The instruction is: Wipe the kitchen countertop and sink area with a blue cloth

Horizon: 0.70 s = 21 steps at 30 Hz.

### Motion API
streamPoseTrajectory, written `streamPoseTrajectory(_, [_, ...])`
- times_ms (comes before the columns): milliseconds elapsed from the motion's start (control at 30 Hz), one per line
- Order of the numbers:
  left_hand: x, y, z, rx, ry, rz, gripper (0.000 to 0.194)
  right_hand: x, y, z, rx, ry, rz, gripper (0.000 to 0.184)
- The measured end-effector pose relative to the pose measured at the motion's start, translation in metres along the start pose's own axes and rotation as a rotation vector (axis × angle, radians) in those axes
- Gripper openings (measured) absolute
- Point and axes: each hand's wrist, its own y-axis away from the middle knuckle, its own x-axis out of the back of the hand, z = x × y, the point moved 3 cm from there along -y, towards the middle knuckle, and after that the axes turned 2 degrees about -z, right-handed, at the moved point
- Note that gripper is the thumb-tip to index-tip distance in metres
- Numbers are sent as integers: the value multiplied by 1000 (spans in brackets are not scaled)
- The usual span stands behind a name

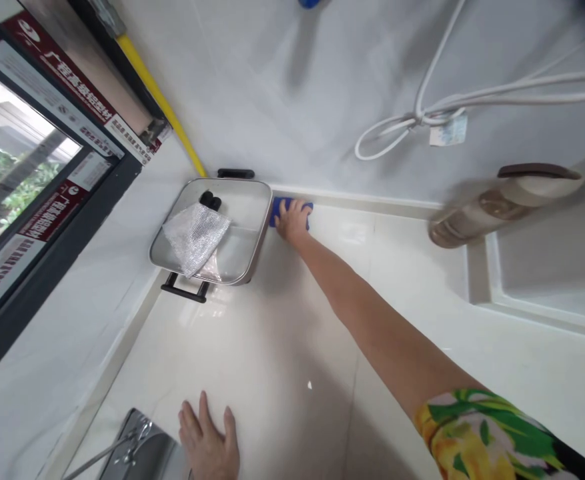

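Pressing on a blue cloth (277, 212), R hand (293, 220) is palm-down, fingers spread; can't tell if they grip it. Cloth's on the counter (282, 347) by the wall (272, 100), just beside the lidded pan (245, 233) w/ silver wrap (197, 233) on top. Step in hand: prob. a wipe along the back edge. Any next stroke there calls for flat pressure, w/o bumping the pan. L hand (211, 443) is open, empty, near the sink (147, 453).

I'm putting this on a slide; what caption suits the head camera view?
Right hand on a blue cloth atop a white counter beside a rectangular pan, left hand spread near the sink.
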Motion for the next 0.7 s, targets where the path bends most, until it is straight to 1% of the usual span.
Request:
streamPoseTrajectory(133, [1,-1,2,16,-1,-4,68,6,39,3,92,17,-39,66])
streamPoseTrajectory(200, [2,-1,3,13,4,15,70,7,60,-2,133,17,-65,66])
streamPoseTrajectory(267, [2,-1,5,-2,13,41,70,5,76,-14,198,19,-87,66])
streamPoseTrajectory(367, [3,0,6,-18,12,51,69,3,89,-31,273,16,-96,64])
streamPoseTrajectory(467, [5,1,7,-16,-7,47,66,1,96,-40,313,11,-93,61])
streamPoseTrajectory(567, [5,1,6,-18,-13,54,65,-1,106,-38,384,3,-84,58])
streamPoseTrajectory(700, [2,2,3,-13,-10,65,65,-4,127,-31,532,-15,-49,56])
